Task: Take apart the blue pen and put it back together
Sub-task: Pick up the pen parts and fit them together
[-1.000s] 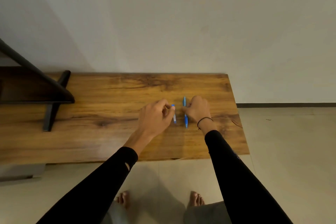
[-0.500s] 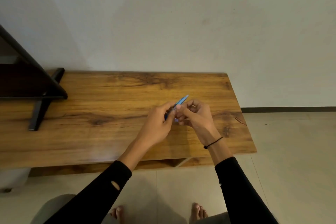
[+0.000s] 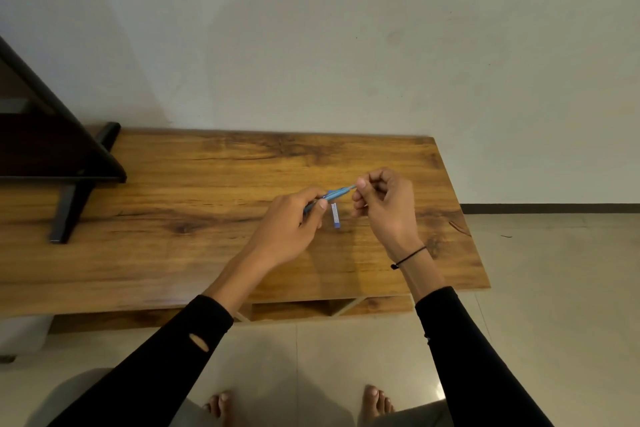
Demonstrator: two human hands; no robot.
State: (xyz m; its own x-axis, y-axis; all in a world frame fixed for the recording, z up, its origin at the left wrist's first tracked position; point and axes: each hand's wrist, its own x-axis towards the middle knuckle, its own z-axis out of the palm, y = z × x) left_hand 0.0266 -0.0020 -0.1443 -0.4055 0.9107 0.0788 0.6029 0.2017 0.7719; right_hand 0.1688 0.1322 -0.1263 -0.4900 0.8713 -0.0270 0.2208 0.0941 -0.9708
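The blue pen body (image 3: 335, 194) is held above the wooden table (image 3: 194, 253), tilted up to the right. My left hand (image 3: 289, 225) grips its lower left end between thumb and fingers. My right hand (image 3: 386, 208) pinches its upper right tip with thumb and forefinger. A short blue and white pen part (image 3: 335, 215) lies on the table just below the pen, between my two hands. Whatever sits at the pen's tip is hidden by my right fingers.
A dark stand (image 3: 65, 163) with a slanted leg occupies the table's far left. The table's right edge is close to my right hand, with tiled floor (image 3: 554, 305) beyond. A plain wall rises behind the table. My bare feet show below.
Both hands lifted the pen body off the table. They have since drawn slightly apart, the right hand sliding to the pen's tip. The short part is now uncovered on the table.
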